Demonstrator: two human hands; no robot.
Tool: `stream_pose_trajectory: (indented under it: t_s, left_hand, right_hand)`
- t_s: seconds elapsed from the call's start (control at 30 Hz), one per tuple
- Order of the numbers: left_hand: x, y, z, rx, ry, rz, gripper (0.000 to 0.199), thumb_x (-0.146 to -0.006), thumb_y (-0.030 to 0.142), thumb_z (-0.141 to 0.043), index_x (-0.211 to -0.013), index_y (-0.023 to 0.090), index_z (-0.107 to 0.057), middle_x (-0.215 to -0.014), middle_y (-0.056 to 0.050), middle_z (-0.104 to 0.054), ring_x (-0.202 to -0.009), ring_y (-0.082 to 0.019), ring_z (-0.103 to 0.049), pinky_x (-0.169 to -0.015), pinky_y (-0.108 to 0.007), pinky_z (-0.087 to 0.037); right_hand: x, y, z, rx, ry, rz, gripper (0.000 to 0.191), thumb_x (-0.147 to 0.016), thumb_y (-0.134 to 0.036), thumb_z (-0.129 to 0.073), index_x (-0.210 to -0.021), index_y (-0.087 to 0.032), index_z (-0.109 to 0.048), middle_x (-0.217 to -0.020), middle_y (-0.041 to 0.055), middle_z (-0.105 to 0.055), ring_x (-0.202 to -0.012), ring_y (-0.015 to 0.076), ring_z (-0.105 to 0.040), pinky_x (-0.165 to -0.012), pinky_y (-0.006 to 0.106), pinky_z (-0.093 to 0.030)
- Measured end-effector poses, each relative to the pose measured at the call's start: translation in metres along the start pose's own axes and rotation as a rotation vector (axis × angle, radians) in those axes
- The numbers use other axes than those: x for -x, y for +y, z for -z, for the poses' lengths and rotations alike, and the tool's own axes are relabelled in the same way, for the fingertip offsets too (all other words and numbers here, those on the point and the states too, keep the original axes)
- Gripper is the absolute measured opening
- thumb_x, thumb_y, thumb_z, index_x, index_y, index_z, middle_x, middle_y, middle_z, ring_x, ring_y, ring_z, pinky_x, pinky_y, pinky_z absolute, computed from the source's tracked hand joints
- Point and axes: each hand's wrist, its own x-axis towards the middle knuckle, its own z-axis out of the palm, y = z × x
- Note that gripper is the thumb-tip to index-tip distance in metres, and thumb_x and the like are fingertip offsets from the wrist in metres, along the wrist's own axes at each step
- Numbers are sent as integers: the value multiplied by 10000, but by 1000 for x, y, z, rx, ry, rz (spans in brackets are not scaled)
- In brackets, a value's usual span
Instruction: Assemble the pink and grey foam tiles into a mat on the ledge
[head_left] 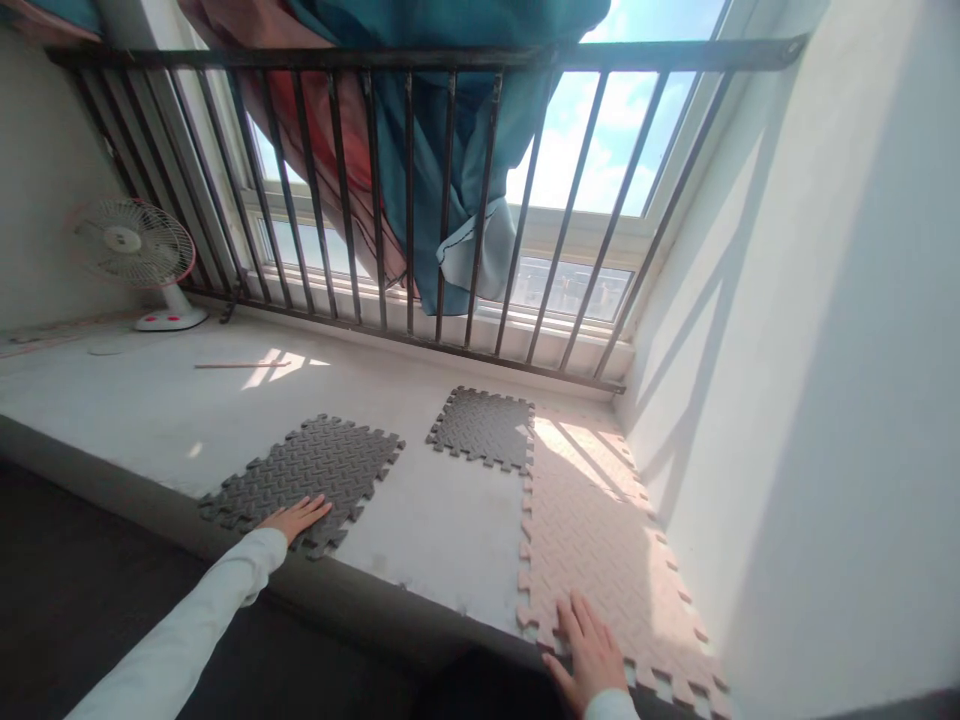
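My left hand [298,517] lies flat, fingers stretched out, on the near edge of a dark grey foam mat tile [322,460] with jagged interlocking edges. That tile rests by itself on the white ledge, apart from the others. My right hand [590,645] is spread over the near end of a pale pink foam mat [585,540] that runs along the right wall. Farther back, a second grey foam tile [487,428] meets the pink mat's left edge at its far end. Whether their teeth are fully interlocked I cannot tell.
A dark metal railing [409,200] stands along the window, with teal and pink curtains [427,150] behind it. On the left are a white fan [142,250] and a thin reddish stick [241,366]. The ledge [442,540] drops off at its front edge. A white wall [817,400] bounds the right.
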Motion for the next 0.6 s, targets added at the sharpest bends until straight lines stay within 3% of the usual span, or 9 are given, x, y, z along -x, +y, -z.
stream_pose_trajectory:
  t_s: [0.07, 0.13, 0.2, 0.27, 0.37, 0.47, 0.53, 0.6]
  left_hand:
    - [-1, 9, 8, -1, -44, 48, 665, -634, 24, -422, -1238, 295, -365, -1370, -43, -245, -1240, -264, -225, -940, -512, -262]
    - [-1, 26, 19, -31, -84, 98, 632, -611, 47, -487, -1208, 246, -425, -1343, -114, -300, -1195, -322, -306, -906, -557, -271]
    - [0, 53, 29, -68, -89, 96, 568, -605, 66, -519, -1158, 191, -487, -1286, -167, -385, -1147, -354, -368, -893, -599, -242]
    - [3, 92, 31, -75, -55, 2, 545, -626, 69, -501, -1160, 178, -479, -1281, -145, -406, -1182, -310, -335, -952, -563, -180]
    - [13, 172, 10, -35, -41, -245, 607, -642, 72, -474, -1215, 256, -399, -1321, -23, -375, -1208, -165, -315, -1036, -392, -125]
    - [27, 258, -29, 106, -23, -594, 643, -618, 117, -486, -1242, 213, -365, -1325, -53, -367, -1196, -191, -333, -1029, -399, -179]
    - [36, 306, -50, 257, -2, -654, 676, -592, 128, -497, -1251, 182, -356, -1353, -70, -311, -1211, -206, -308, -1024, -351, -225]
    - [41, 340, -62, 438, 27, -579, 679, -589, 136, -506, -1252, 146, -361, -1359, -96, -293, -1231, -212, -269, -1031, -312, -220]
  right_hand:
    - [-6, 3, 11, -28, -143, 30, 580, -637, -311, -513, -1205, -240, -417, -1304, 93, -379, -1181, 251, -346, -926, 414, -331]
    - [-11, 3, 22, -17, -208, 46, 582, -634, -281, -524, -1204, -232, -418, -1298, 94, -387, -1175, 237, -355, -939, 376, -321]
    - [-16, 0, 32, 19, -228, 49, 588, -623, -250, -545, -1197, -209, -428, -1279, 110, -408, -1163, 238, -366, -948, 354, -308]
    - [-18, -2, 40, 45, -261, 74, 594, -624, -252, -555, -1199, -179, -428, -1264, 130, -419, -1153, 246, -372, -945, 341, -305]
    - [-21, -3, 50, 72, -296, 145, 583, -648, -312, -531, -1201, -161, -426, -1242, 137, -437, -1121, 252, -398, -919, 333, -325]
    - [-21, 0, 53, 126, -230, 244, 568, -667, -388, -488, -1177, -142, -446, -1176, 154, -489, -1035, 267, -458, -841, 355, -378]
    - [-20, 3, 50, 178, -118, 325, 544, -673, -411, -470, -1143, -137, -474, -1109, 161, -531, -958, 266, -495, -767, 353, -405]
    - [-20, 6, 42, 246, 24, 388, 508, -675, -415, -469, -1107, -150, -500, -1039, 153, -568, -877, 254, -520, -687, 335, -412]
